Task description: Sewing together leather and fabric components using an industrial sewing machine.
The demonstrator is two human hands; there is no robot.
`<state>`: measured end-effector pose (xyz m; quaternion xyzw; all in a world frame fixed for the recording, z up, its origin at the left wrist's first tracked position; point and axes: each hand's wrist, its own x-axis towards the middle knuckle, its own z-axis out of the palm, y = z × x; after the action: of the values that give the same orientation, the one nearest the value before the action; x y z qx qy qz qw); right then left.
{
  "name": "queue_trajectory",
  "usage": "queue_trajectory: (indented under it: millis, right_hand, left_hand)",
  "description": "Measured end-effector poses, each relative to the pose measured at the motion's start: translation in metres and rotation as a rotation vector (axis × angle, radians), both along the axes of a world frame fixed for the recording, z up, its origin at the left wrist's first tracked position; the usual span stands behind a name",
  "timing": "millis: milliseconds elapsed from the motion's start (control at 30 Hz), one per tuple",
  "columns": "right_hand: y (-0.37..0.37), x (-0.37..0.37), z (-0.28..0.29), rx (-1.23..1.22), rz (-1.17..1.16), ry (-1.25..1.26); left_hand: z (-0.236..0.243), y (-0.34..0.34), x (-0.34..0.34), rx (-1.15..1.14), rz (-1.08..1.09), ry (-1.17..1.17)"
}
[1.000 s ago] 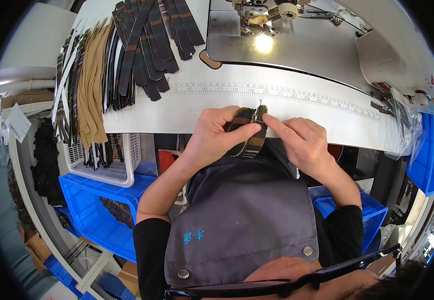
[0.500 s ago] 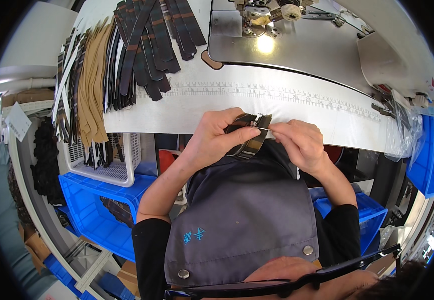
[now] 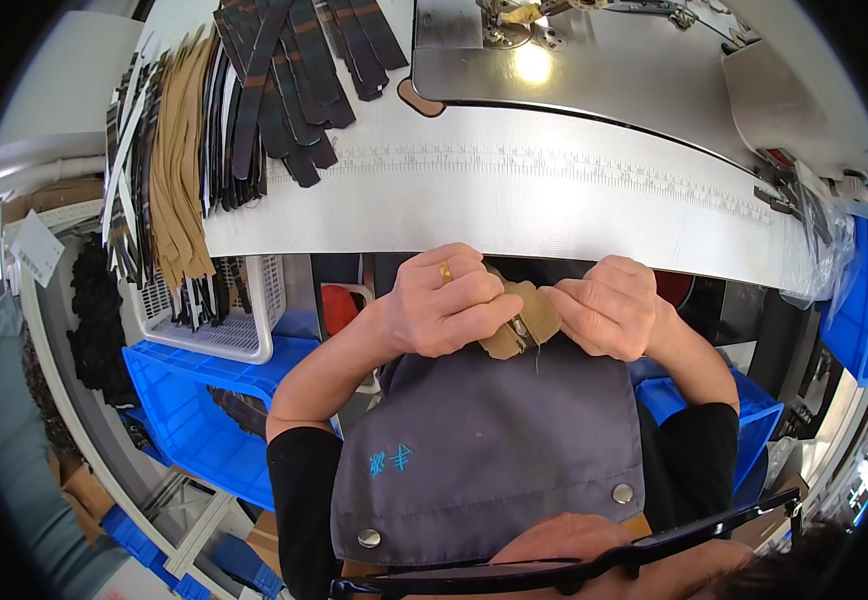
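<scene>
A small piece of tan fabric [image 3: 532,318], bent and folded, is held between my two hands in front of my apron, just below the table's near edge. Its frayed lower end trails a loose thread. My left hand [image 3: 449,303], a ring on one finger, is closed around the left part of the fabric. At its right edge my right hand [image 3: 604,308] pinches with bent fingers. Whether a thin tool is also inside the right fingers is hidden.
Dark plaid strips [image 3: 289,90] and tan strips [image 3: 176,170] lie on the white table [image 3: 374,225] at left. Beyond is a sewing machine [image 3: 574,70]. A white basket [image 3: 272,300] and blue bins [image 3: 204,430] stand below left; a plastic bag [image 3: 819,250] hangs at right.
Both hands have come down, nearer to me and off the table edge. The piece has been turned from its dark plaid face to tan. A thin metal thing at my right fingers no longer shows.
</scene>
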<state>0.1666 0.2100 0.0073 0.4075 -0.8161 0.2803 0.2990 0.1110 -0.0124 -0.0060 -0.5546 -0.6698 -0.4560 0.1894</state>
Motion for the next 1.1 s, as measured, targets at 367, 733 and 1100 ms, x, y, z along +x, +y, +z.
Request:
queue_trajectory:
  millis: [367,733,1100]
  right_hand:
    - [0.003,0.0,0.001,0.026,0.029,-0.081]
    - [0.001,-0.009,0.028,-0.103,-0.193,-0.525]
    - [0.009,-0.006,0.035,0.121,-0.297,-0.365]
  left_hand:
    - [-0.008,0.001,0.005,-0.015,0.038,-0.035]
    - [0.041,0.013,-0.012,-0.178,-0.07,-1.351]
    - [0.044,0.016,-0.019,-0.127,-0.036,-1.505]
